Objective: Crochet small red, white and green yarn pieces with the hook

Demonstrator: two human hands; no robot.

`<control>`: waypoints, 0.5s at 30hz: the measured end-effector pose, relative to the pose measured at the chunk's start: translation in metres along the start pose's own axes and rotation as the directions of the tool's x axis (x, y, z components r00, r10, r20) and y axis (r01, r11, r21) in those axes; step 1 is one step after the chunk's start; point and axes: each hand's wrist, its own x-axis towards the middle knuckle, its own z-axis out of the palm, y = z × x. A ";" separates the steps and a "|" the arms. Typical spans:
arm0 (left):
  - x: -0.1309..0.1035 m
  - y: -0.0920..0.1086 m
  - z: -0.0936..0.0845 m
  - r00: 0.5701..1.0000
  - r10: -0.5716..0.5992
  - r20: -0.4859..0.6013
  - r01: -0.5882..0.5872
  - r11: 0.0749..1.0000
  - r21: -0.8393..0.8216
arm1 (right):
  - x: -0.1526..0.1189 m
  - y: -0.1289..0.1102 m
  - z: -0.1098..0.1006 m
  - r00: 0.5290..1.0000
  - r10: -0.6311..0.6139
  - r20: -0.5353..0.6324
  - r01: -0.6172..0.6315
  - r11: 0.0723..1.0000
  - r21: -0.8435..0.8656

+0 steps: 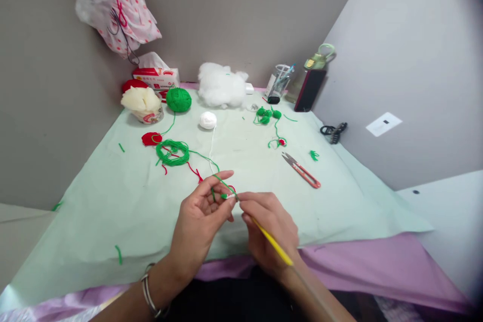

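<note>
Between thumb and fingers, my left hand [199,216] pinches a small green and white crochet piece [228,195]. Green yarn [206,156] runs over its raised index finger, coming from a loose green coil [172,153] on the table. A yellow-handled crochet hook [273,242] sits in my closed right hand [267,224], its tip meeting the piece by my left thumb. My fingers partly hide the piece and the hook's tip. A white yarn strand [211,146] leads back from the hands to a white ball [208,120].
Orange-handled thread snips [301,170] lie to the right, near small green crocheted parts [266,114]. Along the back stand a green yarn ball [178,99], white stuffing [222,85], a tissue box [156,78], a clear cup [279,83], a phone [310,90] and a bottle [315,64].
</note>
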 end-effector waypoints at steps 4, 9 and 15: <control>0.003 0.001 0.000 0.983 -0.164 0.088 0.178 0.966 -0.185 | -0.005 0.006 0.006 0.999 -0.047 -0.022 0.043 0.988 -0.147; 0.010 0.007 -0.006 0.946 -0.281 0.161 0.320 0.892 -0.320 | 0.005 0.002 0.001 0.916 0.381 -0.124 -0.321 0.884 0.341; 0.005 0.007 0.002 0.978 -0.144 0.148 0.172 0.966 -0.195 | 0.014 -0.002 0.003 0.885 0.465 -0.034 -0.394 0.784 0.480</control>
